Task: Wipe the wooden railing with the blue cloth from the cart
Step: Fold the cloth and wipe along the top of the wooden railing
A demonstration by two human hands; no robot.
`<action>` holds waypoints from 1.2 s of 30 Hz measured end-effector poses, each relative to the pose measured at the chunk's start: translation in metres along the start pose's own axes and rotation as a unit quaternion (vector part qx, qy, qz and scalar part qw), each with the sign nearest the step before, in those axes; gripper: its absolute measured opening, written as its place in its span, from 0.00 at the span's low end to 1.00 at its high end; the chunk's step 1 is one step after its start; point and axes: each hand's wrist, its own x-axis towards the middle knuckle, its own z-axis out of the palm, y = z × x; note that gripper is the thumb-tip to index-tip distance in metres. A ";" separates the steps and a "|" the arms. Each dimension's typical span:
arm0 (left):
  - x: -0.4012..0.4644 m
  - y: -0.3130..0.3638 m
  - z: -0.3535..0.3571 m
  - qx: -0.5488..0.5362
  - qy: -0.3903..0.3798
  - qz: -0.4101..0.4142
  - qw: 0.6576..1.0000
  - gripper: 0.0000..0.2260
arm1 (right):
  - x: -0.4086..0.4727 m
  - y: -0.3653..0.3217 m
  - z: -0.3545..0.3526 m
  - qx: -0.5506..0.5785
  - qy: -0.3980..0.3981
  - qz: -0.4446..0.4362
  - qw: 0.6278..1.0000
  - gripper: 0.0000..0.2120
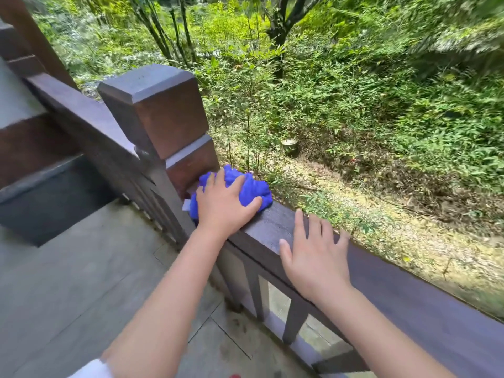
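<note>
A crumpled blue cloth (253,188) lies on top of the dark wooden railing (409,285), right against the base of the square corner post (161,110). My left hand (222,204) presses down on the cloth with fingers spread over it. My right hand (313,255) rests flat on the railing's top a little to the right, fingers apart, holding nothing. The rail surface between the two hands looks damp and shiny.
A second rail (81,115) runs off to the left from the post. Vertical balusters (294,320) stand under the railing. Grey floor tiles (68,282) lie below at the left. Beyond the railing is a slope of green plants and bare ground (354,132).
</note>
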 end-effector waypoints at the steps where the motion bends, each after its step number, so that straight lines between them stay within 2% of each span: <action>1: -0.004 0.005 -0.001 0.000 0.001 -0.013 1.000 0.28 | 0.001 -0.002 0.000 0.002 0.004 -0.002 1.000 0.31; 5: -0.039 0.033 -0.001 -0.017 0.007 -0.032 0.999 0.28 | 0.001 0.002 0.001 0.019 0.014 -0.018 1.000 0.30; 9: -0.075 0.049 0.000 -0.069 -0.026 -0.015 0.997 0.32 | 0.006 0.010 -0.011 0.202 0.019 -0.039 0.978 0.27; 11: -0.075 0.042 -0.006 -0.074 -0.069 0.004 0.995 0.33 | 0.007 0.012 -0.019 0.264 0.042 -0.088 0.960 0.27; 13: -0.072 0.030 -0.015 -0.104 -0.101 0.043 0.989 0.33 | 0.010 0.011 -0.025 0.235 0.050 -0.177 0.954 0.27; 15: -0.076 0.017 -0.020 -0.150 -0.090 0.102 0.979 0.31 | 0.016 0.008 -0.026 0.175 0.014 -0.242 0.954 0.26; 17: -0.083 0.004 -0.018 -0.140 -0.061 0.163 0.975 0.28 | 0.024 0.005 -0.025 0.138 -0.030 -0.256 0.956 0.25; 19: -0.081 -0.007 -0.015 -0.117 -0.051 0.181 0.975 0.26 | 0.033 0.003 -0.026 0.133 -0.061 -0.245 0.958 0.27; 22: -0.058 -0.021 -0.017 -0.096 -0.071 0.169 0.978 0.26 | 0.054 -0.009 -0.027 0.114 -0.078 -0.251 0.958 0.28; 27: -0.016 -0.050 -0.032 -0.104 -0.126 0.064 0.984 0.31 | 0.101 -0.055 -0.026 0.077 -0.099 -0.280 0.952 0.26; 30: -0.007 -0.060 -0.041 -0.134 -0.147 0.029 0.980 0.34 | 0.123 -0.070 -0.029 0.061 -0.137 -0.293 0.944 0.27; 33: -0.012 -0.059 -0.043 -0.145 -0.141 0.017 0.979 0.34 | 0.131 -0.069 -0.033 0.046 -0.145 -0.314 0.937 0.28; 36: -0.024 -0.053 -0.041 -0.157 -0.092 0.018 0.983 0.31 | 0.126 -0.068 -0.036 0.057 -0.126 -0.343 0.929 0.25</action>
